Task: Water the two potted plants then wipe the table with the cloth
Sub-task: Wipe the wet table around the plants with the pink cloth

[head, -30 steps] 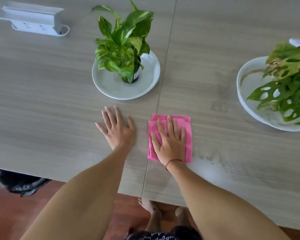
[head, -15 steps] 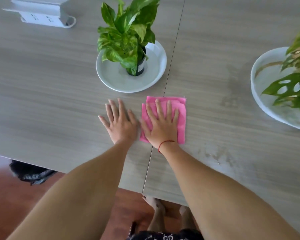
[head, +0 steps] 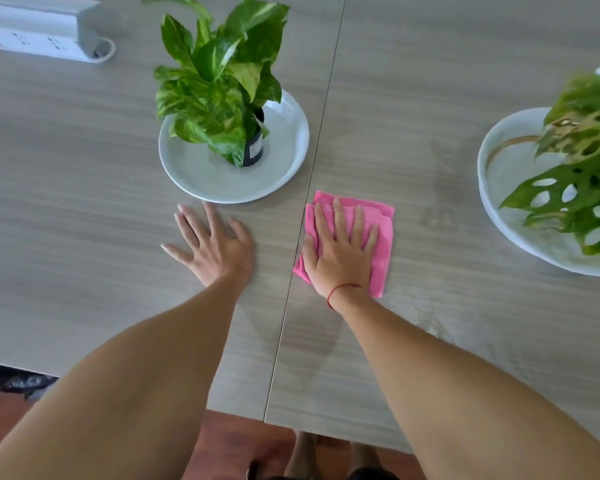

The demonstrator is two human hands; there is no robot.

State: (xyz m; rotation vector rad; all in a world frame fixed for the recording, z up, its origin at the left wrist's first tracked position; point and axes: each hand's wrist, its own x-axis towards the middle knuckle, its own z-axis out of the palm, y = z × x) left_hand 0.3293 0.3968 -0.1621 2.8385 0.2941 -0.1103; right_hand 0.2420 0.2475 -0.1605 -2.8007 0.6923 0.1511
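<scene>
Right plant [head: 582, 174] and its plate [head: 492, 188] cut by the frame edge, leaves blurred.

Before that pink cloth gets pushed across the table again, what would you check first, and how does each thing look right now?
1. Right hand flat on the pink cloth: ok.
2. Cloth folded and lying flat on the table: ok.
3. Left hand braced on the table, off the cloth: ok.
4. Path to the right: wet streaks remain before the white dish of the holey-leaved plant: not ok, needs wiping.
5. White plate under the pothos plant sits just beyond the cloth: ok, but close.
6. Whether the plants got enough water: cannot tell.
</scene>
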